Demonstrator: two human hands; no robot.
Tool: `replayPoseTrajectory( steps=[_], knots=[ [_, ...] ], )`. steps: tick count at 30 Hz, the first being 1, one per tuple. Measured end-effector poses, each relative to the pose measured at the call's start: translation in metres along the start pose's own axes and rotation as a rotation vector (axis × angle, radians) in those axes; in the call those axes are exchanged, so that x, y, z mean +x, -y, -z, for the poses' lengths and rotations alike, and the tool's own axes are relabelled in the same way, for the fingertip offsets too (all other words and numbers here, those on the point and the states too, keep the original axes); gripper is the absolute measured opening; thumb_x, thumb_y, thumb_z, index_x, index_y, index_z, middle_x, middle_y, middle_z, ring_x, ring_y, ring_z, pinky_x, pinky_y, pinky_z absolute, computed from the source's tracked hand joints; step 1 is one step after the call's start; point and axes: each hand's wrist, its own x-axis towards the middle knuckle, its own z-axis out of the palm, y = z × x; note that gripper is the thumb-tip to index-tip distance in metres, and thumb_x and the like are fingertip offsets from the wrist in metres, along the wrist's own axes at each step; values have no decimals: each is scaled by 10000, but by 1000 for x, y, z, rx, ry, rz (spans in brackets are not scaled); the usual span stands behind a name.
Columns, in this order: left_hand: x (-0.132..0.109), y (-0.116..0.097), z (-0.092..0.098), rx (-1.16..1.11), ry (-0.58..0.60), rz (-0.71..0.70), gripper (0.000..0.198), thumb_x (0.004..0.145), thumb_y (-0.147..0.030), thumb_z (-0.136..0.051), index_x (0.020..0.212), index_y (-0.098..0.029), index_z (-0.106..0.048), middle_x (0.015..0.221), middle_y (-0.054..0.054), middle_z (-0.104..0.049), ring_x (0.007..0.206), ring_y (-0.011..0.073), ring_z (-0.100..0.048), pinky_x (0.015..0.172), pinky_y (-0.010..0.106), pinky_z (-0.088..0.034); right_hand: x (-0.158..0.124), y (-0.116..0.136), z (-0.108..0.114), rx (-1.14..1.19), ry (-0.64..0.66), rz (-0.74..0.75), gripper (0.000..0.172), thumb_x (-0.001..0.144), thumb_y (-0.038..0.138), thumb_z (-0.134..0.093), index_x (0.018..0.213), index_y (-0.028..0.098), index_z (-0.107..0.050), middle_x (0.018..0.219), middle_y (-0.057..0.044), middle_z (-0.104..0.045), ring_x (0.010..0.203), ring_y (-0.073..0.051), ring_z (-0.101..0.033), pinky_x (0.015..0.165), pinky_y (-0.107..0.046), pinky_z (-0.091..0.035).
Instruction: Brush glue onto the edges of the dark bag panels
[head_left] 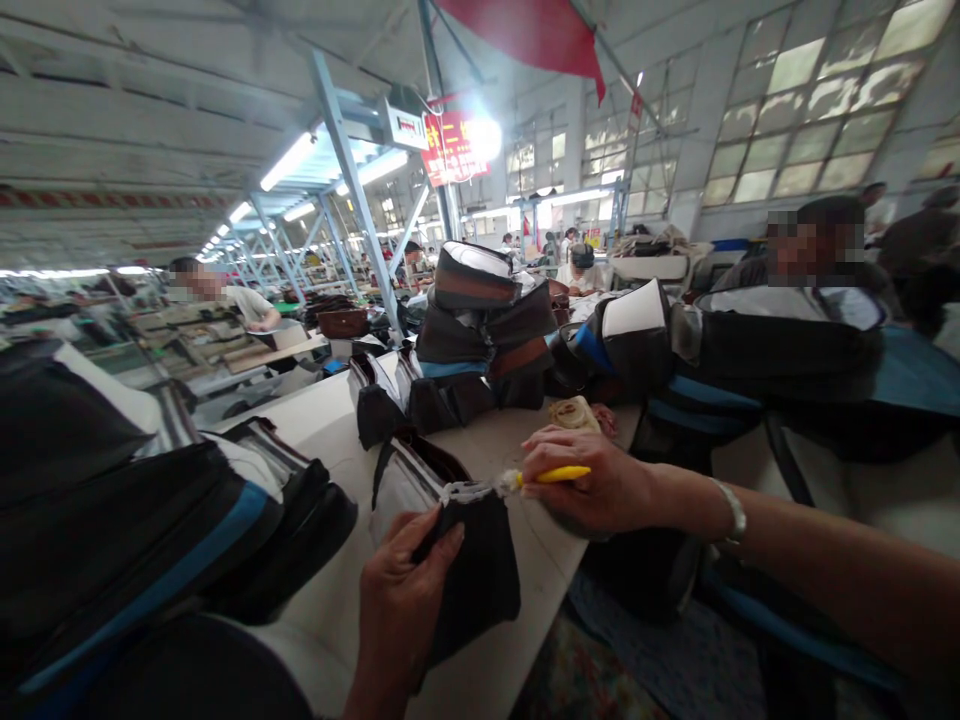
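My left hand (401, 580) pinches the near upper edge of a black bag piece (484, 570) between thumb and fingers. This piece stands partly open on the white table, with a pale lining and a brown inside. Along its top edge runs a whitish, rough strip (469, 492). In my right hand (592, 485) is a small brush (562, 474) with a yellow handle and a whitish, clumped tip. The tip is close to the right end of that strip; whether it touches cannot be made out. A bracelet (731, 510) circles my right wrist.
Black bag pieces (461, 340) with brown and blue bands are stacked at the back of the table (330, 590). More bag pieces (150, 520) crowd the left, and others (787, 340) the right. A yellowish roll (574, 413) lies behind my right hand. Several people work farther off.
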Motion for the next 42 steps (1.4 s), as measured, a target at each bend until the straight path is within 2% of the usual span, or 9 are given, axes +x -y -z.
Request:
replayPoseTrajectory(
  steps=[4, 8, 12, 18, 23, 29, 34, 38, 42],
  knots=[
    [2, 1, 3, -14, 51, -7, 324, 831, -468, -672, 1030, -228, -760, 951, 13, -700, 897, 194, -667, 786, 259, -513, -1, 4, 8, -11, -85, -31, 19, 951, 215, -619, 937, 202, -618, 829, -26, -675, 781, -173, -628, 934, -391, -526],
    [1, -4, -2, 21, 70, -55, 311, 836, -461, -669, 1038, -238, -750, 984, 9, -696, 930, 189, -665, 816, 256, -517, 22, 21, -12, 116, -213, 52, 13, 944, 195, -619, 950, 200, -607, 842, -24, -683, 780, -165, -631, 900, -354, -537],
    [-4, -4, -3, 156, -36, -135, 251, 841, -433, -665, 950, -222, -747, 892, 4, -687, 820, 172, -666, 760, 261, -526, 27, 15, -27, 148, -155, 44, 23, 942, 219, -621, 949, 199, -614, 846, -27, -684, 800, -173, -636, 886, -352, -540],
    [-12, 7, -13, 447, -176, -466, 191, 939, -319, -557, 1003, -198, -691, 854, 32, -634, 738, 162, -633, 682, 271, -529, 2, 0, -4, -33, -11, -92, 54, 941, 225, -595, 903, 196, -620, 815, -41, -676, 823, -203, -650, 862, -378, -542],
    [-20, 5, -34, 702, -223, -782, 110, 947, -161, -533, 994, -141, -630, 789, 40, -574, 734, 172, -579, 710, 286, -494, 20, 21, 5, 8, -140, -68, 83, 949, 246, -611, 877, 205, -611, 784, -15, -661, 731, -168, -634, 798, -330, -535],
    [-28, 1, -44, 846, -135, -900, 130, 896, -52, -549, 987, -123, -608, 785, 51, -555, 735, 202, -540, 676, 323, -477, 48, 31, 5, -109, 256, -6, 207, 908, 212, -620, 720, 198, -535, 680, 4, -581, 617, -146, -543, 601, -270, -420],
    [-30, 3, -48, 852, -117, -918, 127, 886, -49, -571, 987, -116, -611, 790, 51, -558, 736, 196, -541, 663, 319, -476, 54, 35, 7, -194, 216, -33, 214, 907, 230, -613, 724, 200, -508, 686, 9, -572, 609, -134, -523, 609, -257, -390],
    [-32, 6, -49, 847, -113, -936, 123, 887, -37, -550, 946, -126, -611, 765, 43, -551, 705, 187, -533, 640, 313, -473, 54, 31, -1, -253, 421, 57, 177, 870, 157, -621, 733, 192, -514, 664, 9, -570, 585, -128, -492, 599, -256, -371],
    [-30, 8, -42, 845, -105, -965, 150, 875, -50, -585, 1012, -107, -609, 788, 51, -571, 729, 194, -551, 660, 319, -493, 58, 28, -5, -300, 294, -42, 195, 900, 222, -619, 729, 180, -537, 672, 4, -573, 585, -124, -491, 578, -249, -345]
  ],
)
